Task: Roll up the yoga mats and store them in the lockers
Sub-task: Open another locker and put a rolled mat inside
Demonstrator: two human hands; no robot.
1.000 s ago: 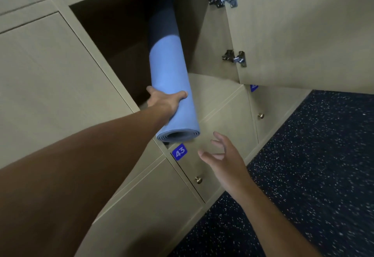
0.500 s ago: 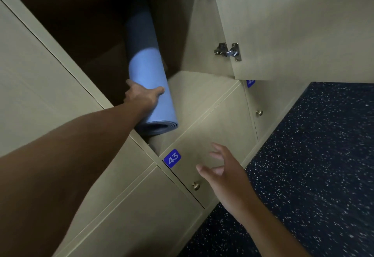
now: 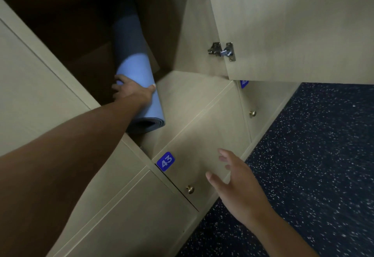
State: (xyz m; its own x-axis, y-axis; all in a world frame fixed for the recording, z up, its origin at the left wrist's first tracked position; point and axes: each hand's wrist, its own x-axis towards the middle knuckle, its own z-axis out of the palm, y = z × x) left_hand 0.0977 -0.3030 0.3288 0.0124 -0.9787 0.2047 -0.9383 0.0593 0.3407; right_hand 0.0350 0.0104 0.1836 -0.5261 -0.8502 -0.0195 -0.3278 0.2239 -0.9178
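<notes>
**benchwarmer:** So where's the mat at right now?

**lockerroom_lurker:** The rolled blue yoga mat [image 3: 133, 68] is lying mostly inside the open locker [image 3: 194, 87], far end back in the shadow, near end poking out at the front edge. You can see the spiral of layers at that end. Smooth matte foam look, tight cylinder. The left hand [image 3: 131, 93] is wrapped over it near the front, thumb on one side, fingers curled round the other.

**benchwarmer:** And the other hand?

**lockerroom_lurker:** The right hand [image 3: 236, 188] is holding nothing, fingers spread and loose, hovering in front of the lower door [image 3: 202, 135]. Can't tell if it touches the panel.

**benchwarmer:** Any numbers on those?

**lockerroom_lurker:** Blue tag [image 3: 166, 161] with white "43" on that lower door, small round brass knob [image 3: 190, 189] beneath it. Next door along has another blue tag [image 3: 244, 83], mostly hidden, unreadable. Everything's pale wood-grain laminate. The open door [image 3: 293, 26] has two shiny metal hinges [image 3: 222, 51]. Floor [image 3: 313, 165] is dark speckled rubber.
</notes>
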